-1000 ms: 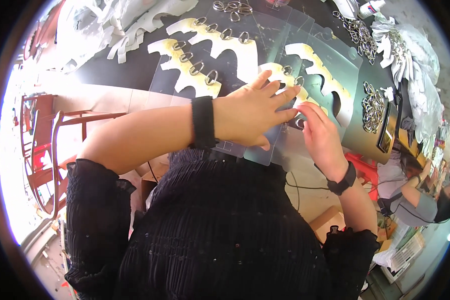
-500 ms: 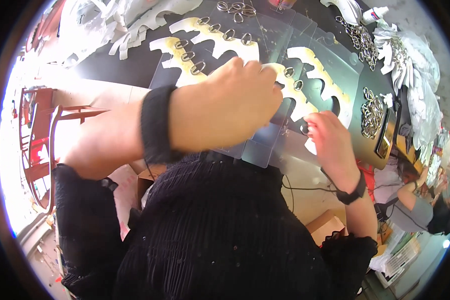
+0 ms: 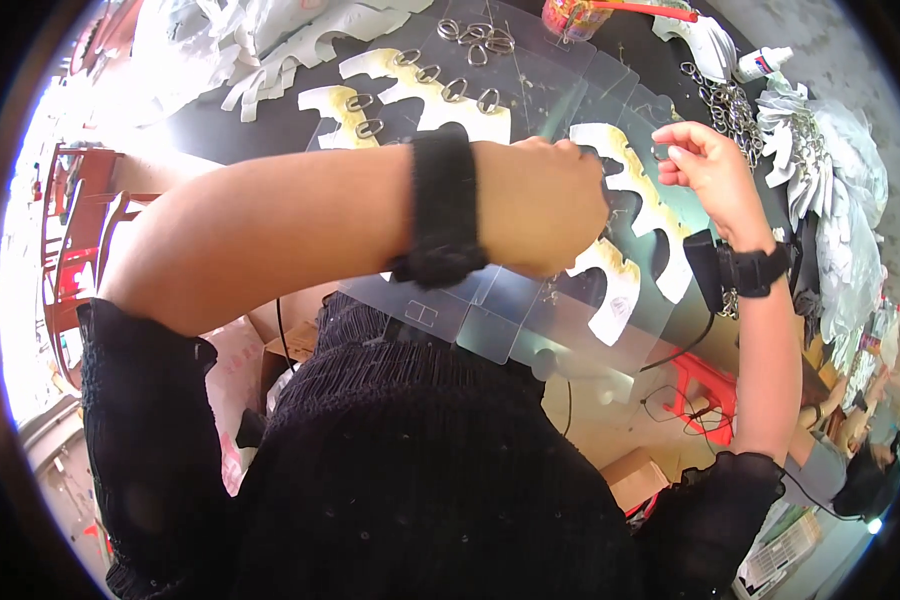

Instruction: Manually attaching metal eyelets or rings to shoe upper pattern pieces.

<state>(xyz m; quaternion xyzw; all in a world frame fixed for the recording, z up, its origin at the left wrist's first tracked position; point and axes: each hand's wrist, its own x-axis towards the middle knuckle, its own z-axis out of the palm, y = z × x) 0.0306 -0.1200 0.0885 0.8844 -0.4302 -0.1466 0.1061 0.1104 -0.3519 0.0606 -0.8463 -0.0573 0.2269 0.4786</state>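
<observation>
My left hand [image 3: 550, 205] reaches across over the middle of the transparent plastic sheet [image 3: 487, 327]. Its fingers curl down out of sight, so what they hold is hidden. Beneath it runs a white scalloped strip [image 3: 610, 322] with yellowed glue along its edge. My right hand [image 3: 715, 185] is raised at the right, thumb and fingertips pinched on a small metal ring [image 3: 659, 152]. Beside it lies another glued scalloped strip [image 3: 676, 275]. At the left, a scalloped strip [image 3: 365, 66] bears several metal oval rings [image 3: 454, 90], and a shorter-looking strip [image 3: 332, 102] is partly covered by my forearm.
Loose rings [image 3: 475, 40] lie at the far edge, near a pot with a red-handled tool [image 3: 575, 18]. A pile of metal rings [image 3: 735, 115], a white bottle [image 3: 763, 63] and bagged white strips [image 3: 845, 190] stand right. A red stool [image 3: 705, 395] is below the table.
My left hand has moved right across the sheet. My right hand has gone from the near strip up and to the right, fingertips pinched. The view has shifted slightly.
</observation>
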